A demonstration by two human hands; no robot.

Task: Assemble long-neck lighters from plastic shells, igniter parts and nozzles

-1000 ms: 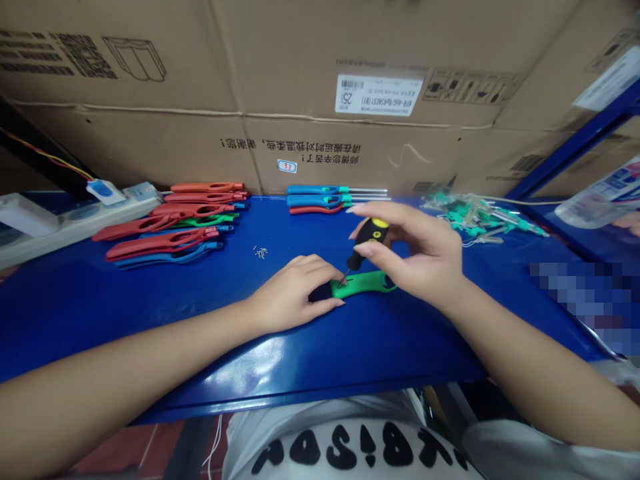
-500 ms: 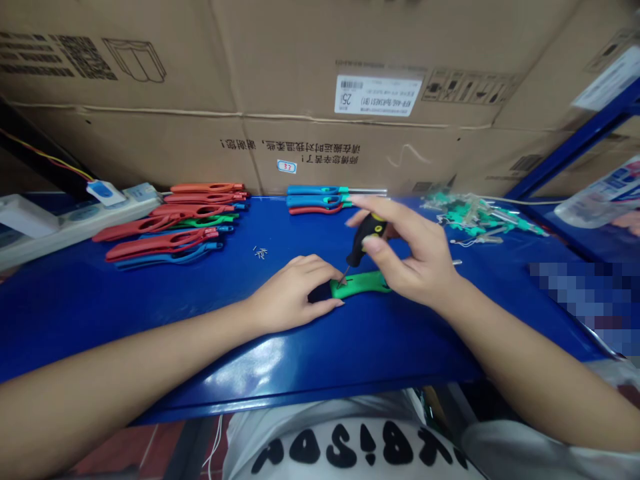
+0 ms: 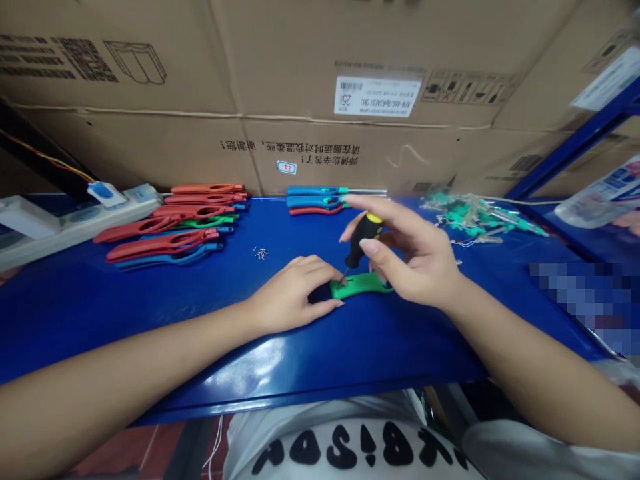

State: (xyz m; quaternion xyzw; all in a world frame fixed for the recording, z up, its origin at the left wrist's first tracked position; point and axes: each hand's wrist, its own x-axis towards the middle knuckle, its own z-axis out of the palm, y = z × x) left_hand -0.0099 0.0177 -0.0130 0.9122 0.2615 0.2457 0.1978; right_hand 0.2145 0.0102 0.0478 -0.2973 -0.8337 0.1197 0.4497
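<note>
My right hand (image 3: 413,257) is closed round the black-and-yellow handle of a short screwdriver (image 3: 361,241). The screwdriver leans, and its thin shaft runs down to the left end of a green lighter casing (image 3: 367,283) lying on the blue table. My left hand (image 3: 300,293) pinches that end between thumb and fingers, holding it against the tabletop. The right end of the casing is partly hidden behind my right hand. A few small screws (image 3: 261,253) lie in a loose pile beyond my left hand.
Red, blue and green lighter casings (image 3: 163,245) are stacked at the left, beside a white power strip (image 3: 85,223). Blue and red lighters with metal tubes (image 3: 315,200) lie at the back. Green-and-clear lighter parts (image 3: 480,217) are heaped back right. A cardboard box (image 3: 295,67) forms the back wall.
The screwdriver's handle has turned and tilted slightly, and the fingers of my right hand have shifted around it. My left hand and the green casing have stayed in place.
</note>
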